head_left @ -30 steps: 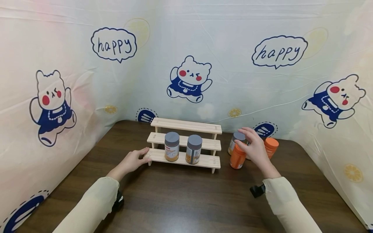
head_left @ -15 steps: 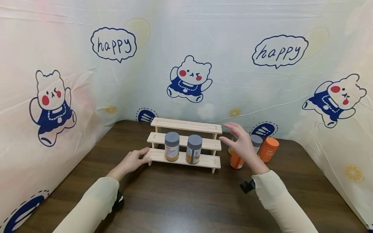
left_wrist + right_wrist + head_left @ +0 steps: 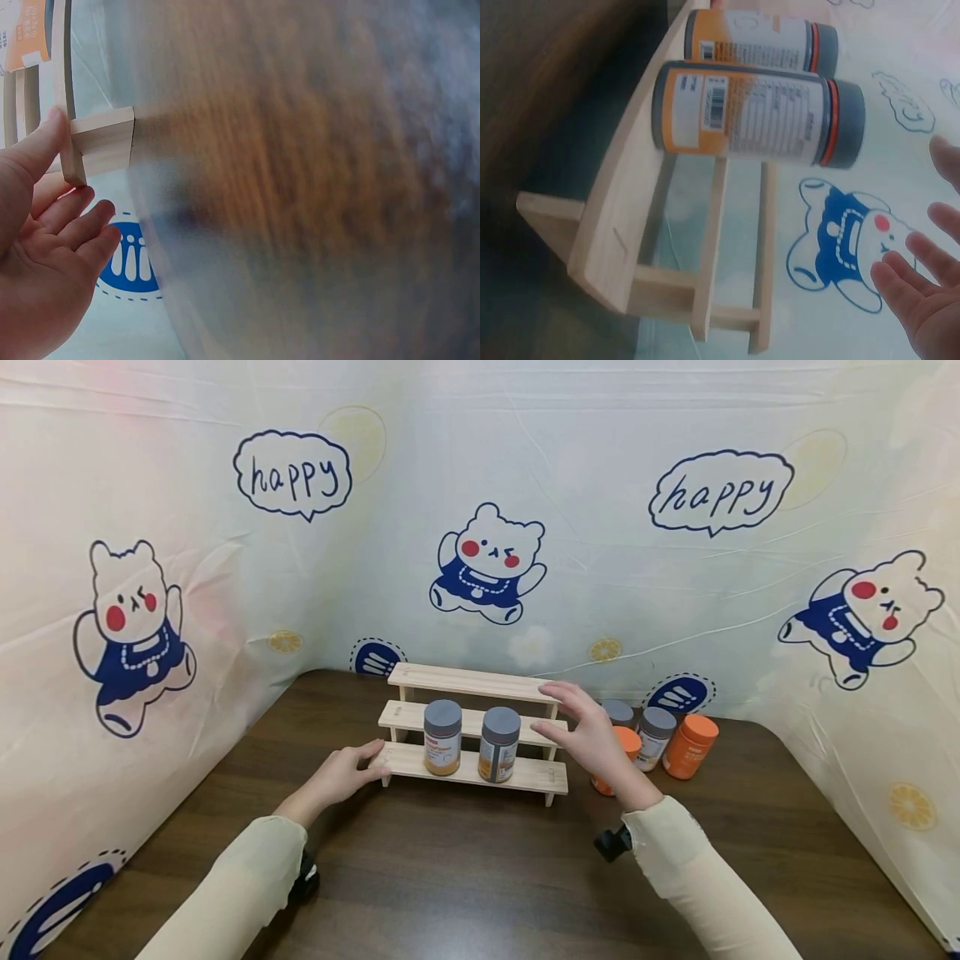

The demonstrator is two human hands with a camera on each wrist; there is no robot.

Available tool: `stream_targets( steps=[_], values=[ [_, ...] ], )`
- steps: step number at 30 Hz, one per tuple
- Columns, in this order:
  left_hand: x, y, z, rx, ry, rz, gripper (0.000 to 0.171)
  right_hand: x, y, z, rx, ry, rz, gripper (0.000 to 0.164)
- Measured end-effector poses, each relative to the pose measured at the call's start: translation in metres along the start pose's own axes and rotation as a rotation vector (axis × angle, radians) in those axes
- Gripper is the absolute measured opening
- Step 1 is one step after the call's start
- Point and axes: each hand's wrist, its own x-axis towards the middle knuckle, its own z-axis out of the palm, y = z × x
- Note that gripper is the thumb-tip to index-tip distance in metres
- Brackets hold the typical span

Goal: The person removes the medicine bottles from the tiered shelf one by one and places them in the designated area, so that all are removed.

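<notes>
A three-tier wooden display stand (image 3: 480, 682) stands at the middle of the table. On its lowest tier are two upright grey-lidded supplement jars, the left jar (image 3: 442, 743) and the right jar (image 3: 499, 752). My left hand (image 3: 339, 778) pinches the left end of that tier; in the left wrist view its thumb and fingers lie on either side of the plank end (image 3: 73, 154). My right hand (image 3: 588, 739) hovers at the stand's right end, holding nothing, fingers spread. In the right wrist view its fingers (image 3: 922, 255) are apart from the near jar (image 3: 742, 112).
Right of the stand is a group of jars: a grey-lidded jar (image 3: 617, 712) behind, another grey-lidded jar (image 3: 655, 737), an orange jar (image 3: 690, 747), and an orange jar (image 3: 628, 740) partly hidden by my right hand. A patterned cloth (image 3: 585, 460) surrounds the dark table (image 3: 450, 877).
My right hand has moved left from above the jar group to the stand's right end, uncovering more of those jars. My left hand has stayed at the stand. The jars on the tier have not moved.
</notes>
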Motion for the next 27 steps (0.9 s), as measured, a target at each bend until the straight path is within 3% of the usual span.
stream_targets(
  steps=[27],
  values=[
    [0.0,0.0,0.001,0.0,0.005,0.005,0.062,0.001,0.005,0.048,0.043,-0.066,-0.062,0.044]
  ],
)
